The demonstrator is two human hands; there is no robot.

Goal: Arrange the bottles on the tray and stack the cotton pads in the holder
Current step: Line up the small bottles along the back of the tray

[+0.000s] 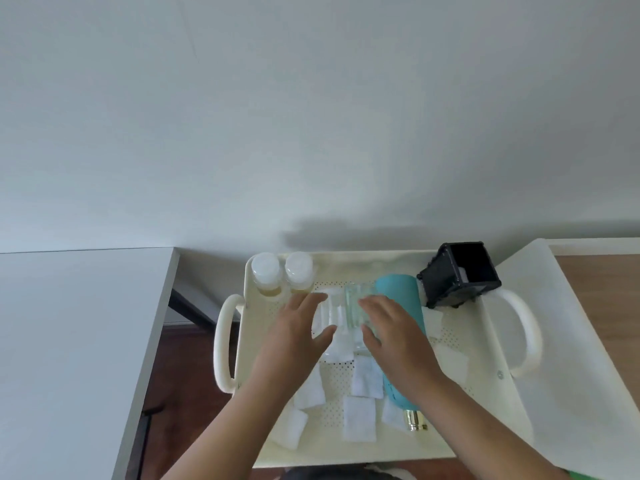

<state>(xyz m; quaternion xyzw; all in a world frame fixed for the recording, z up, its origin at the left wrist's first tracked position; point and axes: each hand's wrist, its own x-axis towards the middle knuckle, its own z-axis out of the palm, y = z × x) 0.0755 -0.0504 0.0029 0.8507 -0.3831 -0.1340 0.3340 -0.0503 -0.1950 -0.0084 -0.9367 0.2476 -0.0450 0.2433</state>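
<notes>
A: Head view: what was seen on the cream perforated tray point(460, 327)?

B: Two clear bottles with pale yellow liquid point(266, 273) point(299, 271) were stood upright, side by side and touching, at the tray's far left corner. A teal bottle with a gold cap point(398, 296) was laid on its side, cap toward the near edge. Square white cotton pads point(360, 419) were scattered loose over the tray floor.

A: And the hands?

B: The left hand point(294, 337) and the right hand point(394, 337) were both placed on clear bottles lying in the middle of the tray. A clear bottle point(329, 313) was met by the left hand, fingers spread apart, thumb beneath; whether it was gripped could not be told. A second clear bottle point(356, 303) just beside it was covered by the right hand, fingers loosely curled over it, though a firm grip could not be confirmed.

A: Where was the holder?

B: A black square holder point(460, 275) was seen tilted at the far right corner, its open mouth turned toward the camera; a white item was glimpsed inside.
</notes>
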